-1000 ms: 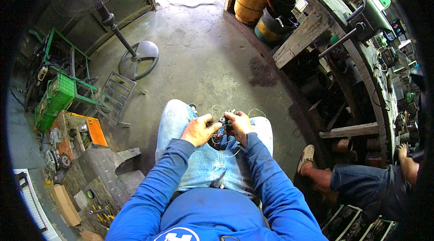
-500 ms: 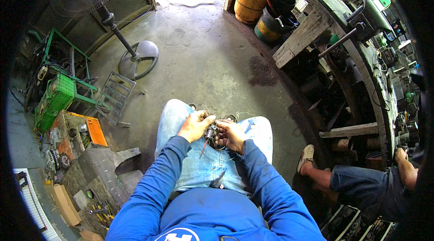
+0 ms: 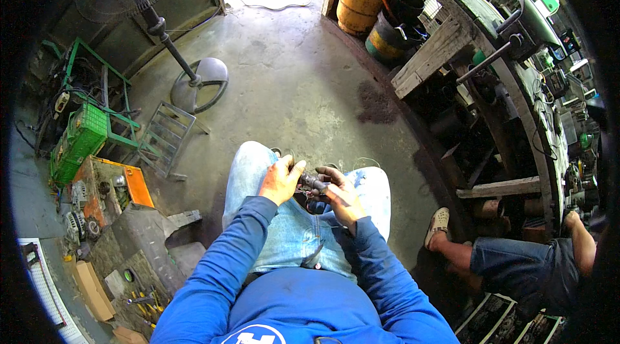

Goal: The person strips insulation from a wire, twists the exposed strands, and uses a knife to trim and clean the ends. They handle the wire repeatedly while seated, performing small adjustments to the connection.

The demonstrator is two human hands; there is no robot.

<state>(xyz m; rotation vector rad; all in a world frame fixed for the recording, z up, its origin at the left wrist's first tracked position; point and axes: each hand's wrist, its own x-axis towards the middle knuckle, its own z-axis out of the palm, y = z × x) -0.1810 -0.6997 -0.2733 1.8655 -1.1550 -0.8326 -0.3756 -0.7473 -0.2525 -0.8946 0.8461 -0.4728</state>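
Observation:
Between my knees, a small dark cylindrical metal part (image 3: 313,182) lies slantwise between my two hands. My left hand (image 3: 279,181) pinches its left end with thumb and fingertips. The fingers of my right hand (image 3: 342,194) are wrapped round its right end, with the thumb along it. A little red shows just below the part, too small to name. Thin wire (image 3: 369,159) curls above my right knee. The undersides of the part and several fingertips are hidden.
At left stand a fan (image 3: 161,29), a slatted metal stand (image 3: 166,137), a green crate (image 3: 79,141) and an orange-sided box (image 3: 137,187). A workbench (image 3: 478,18) runs along the right, with a gas cylinder (image 3: 358,5) under it. Another person's leg (image 3: 510,257) extends in at lower right.
The part has swung from pointing down toward me to lying more crosswise. My right hand has turned and shifted slightly right. The long reddish piece that hung below no longer shows there.

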